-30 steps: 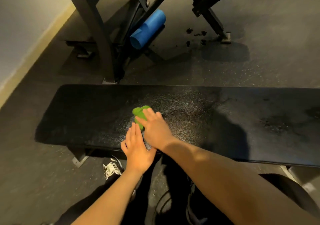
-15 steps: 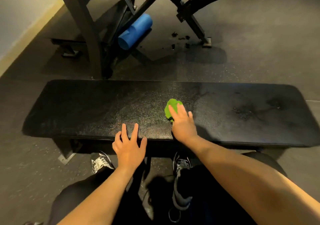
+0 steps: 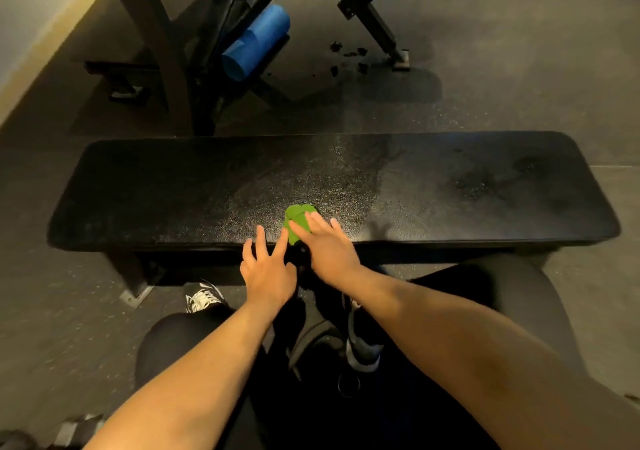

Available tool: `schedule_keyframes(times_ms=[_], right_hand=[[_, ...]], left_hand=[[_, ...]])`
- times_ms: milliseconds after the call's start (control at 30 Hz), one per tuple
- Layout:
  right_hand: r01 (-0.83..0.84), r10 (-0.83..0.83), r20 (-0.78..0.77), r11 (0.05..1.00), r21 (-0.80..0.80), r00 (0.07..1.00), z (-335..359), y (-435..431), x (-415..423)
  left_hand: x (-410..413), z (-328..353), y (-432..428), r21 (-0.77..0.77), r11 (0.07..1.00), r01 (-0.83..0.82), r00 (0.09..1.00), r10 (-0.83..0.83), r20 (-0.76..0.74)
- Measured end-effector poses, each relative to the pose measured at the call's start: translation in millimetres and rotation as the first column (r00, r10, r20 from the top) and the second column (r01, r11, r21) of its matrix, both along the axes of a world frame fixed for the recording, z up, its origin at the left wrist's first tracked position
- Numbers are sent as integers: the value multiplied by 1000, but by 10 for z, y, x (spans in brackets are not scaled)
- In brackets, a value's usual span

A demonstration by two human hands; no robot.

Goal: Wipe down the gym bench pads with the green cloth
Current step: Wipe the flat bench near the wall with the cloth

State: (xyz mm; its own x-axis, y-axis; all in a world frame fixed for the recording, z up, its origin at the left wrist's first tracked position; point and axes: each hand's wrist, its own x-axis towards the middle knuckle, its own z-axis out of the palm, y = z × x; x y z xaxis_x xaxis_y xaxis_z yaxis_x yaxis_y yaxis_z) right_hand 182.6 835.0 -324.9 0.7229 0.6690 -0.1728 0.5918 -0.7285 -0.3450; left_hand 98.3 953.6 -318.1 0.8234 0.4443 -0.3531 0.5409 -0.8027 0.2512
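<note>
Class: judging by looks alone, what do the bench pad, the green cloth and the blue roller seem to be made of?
Bench pad: probably vinyl or faux leather; black, pebbled grain with a shiny sheen.
Green cloth: soft fabric, perhaps microfibre; matte, bunched into folds under the right hand.
Blue roller: likely foam padding; matte, smooth cylinder.

Flat black bench pad, textured and glossy, running left to right across a dark speckled floor. On the pad near its front edge, a bunched green cloth under the flat right hand; just left of the cloth, left hand fingertips on the pad's front edge
</note>
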Motion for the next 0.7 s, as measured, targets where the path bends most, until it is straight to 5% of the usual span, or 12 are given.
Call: schedule_keyframes(times_ms=[433, 700], right_hand=[[316, -311, 221, 949, 12, 924, -10, -968, 165], [157, -151, 242, 988, -5, 958, -84, -74, 2]], left_hand=[[94, 155, -190, -72, 992, 103, 991, -109, -78], [135, -53, -161, -103, 982, 160, 965, -133, 228]])
